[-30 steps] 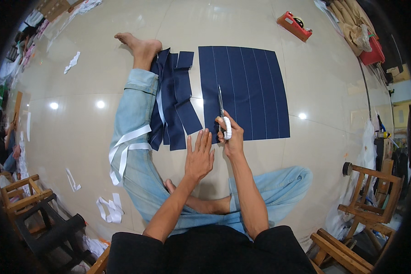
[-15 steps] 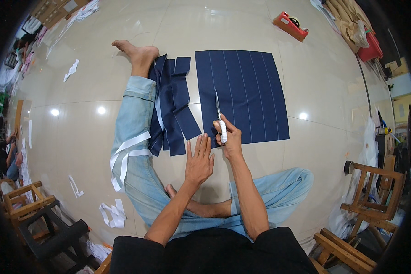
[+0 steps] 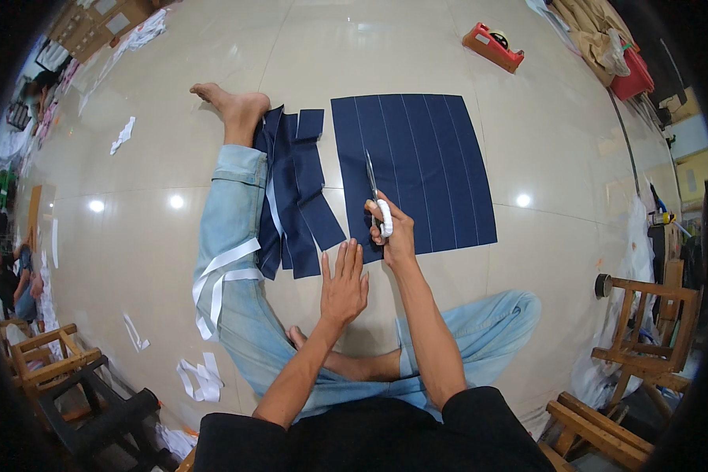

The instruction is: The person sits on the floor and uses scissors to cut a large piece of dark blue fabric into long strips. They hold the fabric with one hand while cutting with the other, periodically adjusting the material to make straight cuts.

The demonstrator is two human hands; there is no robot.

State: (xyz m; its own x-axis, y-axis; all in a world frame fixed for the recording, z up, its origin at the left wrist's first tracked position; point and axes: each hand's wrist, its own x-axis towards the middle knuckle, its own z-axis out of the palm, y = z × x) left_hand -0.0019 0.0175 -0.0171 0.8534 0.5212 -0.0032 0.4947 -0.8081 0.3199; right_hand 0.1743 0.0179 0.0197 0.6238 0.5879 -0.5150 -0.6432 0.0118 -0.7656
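A large navy cloth sheet [image 3: 440, 173] with thin pale lines running along it lies on the tiled floor. My right hand [image 3: 395, 230] is closed round scissors [image 3: 371, 169] with a white-wrapped handle. Their blades point away from me, over the left part of the sheet. My left hand [image 3: 344, 285] rests flat, fingers stretched out, by the sheet's near left corner; nothing is in it. Left of the sheet, several navy cloth pieces [image 3: 299, 185] overlap beside my outstretched leg. A white strip [image 3: 232, 256] is draped across that leg.
At the far right stands a red tape dispenser [image 3: 493, 47]. White scraps [image 3: 200, 379] lie on the floor at left. Wooden frames [image 3: 645, 322] stand at right, a black stool [image 3: 102, 409] at lower left. Another person [image 3: 16, 271] sits at the far left.
The scissors have turned slightly in my right hand, and their white-wrapped loop sits farther out from the other handle. My left hand stays nearly where it was. The whole view has shifted a little.
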